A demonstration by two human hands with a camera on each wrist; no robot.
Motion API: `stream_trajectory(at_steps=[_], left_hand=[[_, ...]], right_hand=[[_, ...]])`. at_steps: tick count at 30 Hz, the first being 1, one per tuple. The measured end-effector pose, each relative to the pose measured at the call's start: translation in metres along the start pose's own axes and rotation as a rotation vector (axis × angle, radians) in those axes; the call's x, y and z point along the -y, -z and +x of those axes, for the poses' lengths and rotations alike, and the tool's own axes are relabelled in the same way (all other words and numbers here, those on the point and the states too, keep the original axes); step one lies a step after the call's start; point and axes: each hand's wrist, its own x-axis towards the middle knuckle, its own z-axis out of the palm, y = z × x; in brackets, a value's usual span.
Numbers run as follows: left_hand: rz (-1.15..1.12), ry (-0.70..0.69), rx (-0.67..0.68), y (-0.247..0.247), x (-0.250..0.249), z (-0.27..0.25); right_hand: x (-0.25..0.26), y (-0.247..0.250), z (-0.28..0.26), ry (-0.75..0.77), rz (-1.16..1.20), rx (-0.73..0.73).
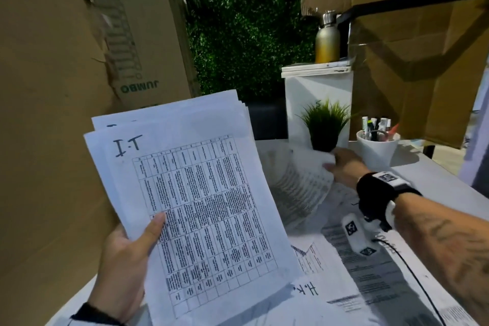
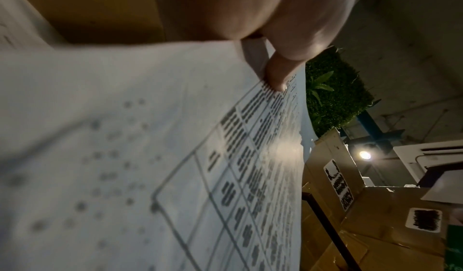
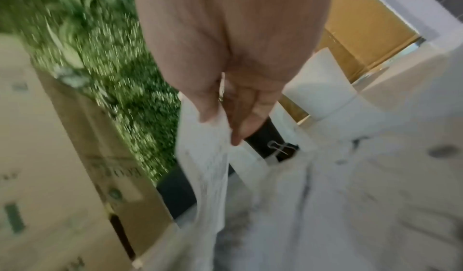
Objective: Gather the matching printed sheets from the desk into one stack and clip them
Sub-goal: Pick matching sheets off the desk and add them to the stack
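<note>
My left hand [image 1: 124, 259] grips the "I.T" stack [image 1: 190, 209] above the counter's near edge. My right hand [image 1: 344, 167] pinches a curling table sheet [image 1: 299, 188] mid-counter; only its wrist view shows a binder clip [image 3: 281, 147] beyond. Potted plant [image 1: 325, 124] and pen cup [image 1: 377, 149] stand behind.

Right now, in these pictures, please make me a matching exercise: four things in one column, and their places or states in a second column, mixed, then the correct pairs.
Things:
1. stack of sheets marked I.T
2. curled printed sheet
3. binder clip
4. metal water bottle

Places or states:
A. lying on the desk, by the black pot
B. standing on the white cabinet
C. held up by the left hand
D. pinched at one edge by the right hand

Pairs: 1-C, 2-D, 3-A, 4-B
</note>
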Motion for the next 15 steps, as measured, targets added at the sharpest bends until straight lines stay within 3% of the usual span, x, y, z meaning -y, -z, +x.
stream_trajectory(at_steps=[2, 4, 7, 9, 11, 15], left_hand=[[-0.047, 0.014, 0.04, -0.003, -0.004, 0.0], [-0.101, 0.03, 0.09, -0.015, -0.014, -0.002], [-0.067, 0.027, 0.175, -0.03, -0.019, -0.004], [-0.077, 0.033, 0.19, -0.041, -0.025, -0.007], [-0.135, 0.072, 0.192, -0.053, -0.029, -0.009], [-0.154, 0.131, 0.209, -0.066, -0.035, -0.019]], right_hand=[[0.018, 0.021, -0.013, 0.089, 0.399, -0.018], [0.042, 0.048, -0.025, 0.167, 0.602, -0.026], [0.078, 0.083, -0.042, 0.248, 0.725, 0.013], [0.099, 0.094, -0.055, 0.294, 0.808, 0.12], [0.118, 0.097, -0.075, 0.316, 0.861, 0.245], [0.131, 0.091, -0.111, 0.385, 1.007, 0.332]])
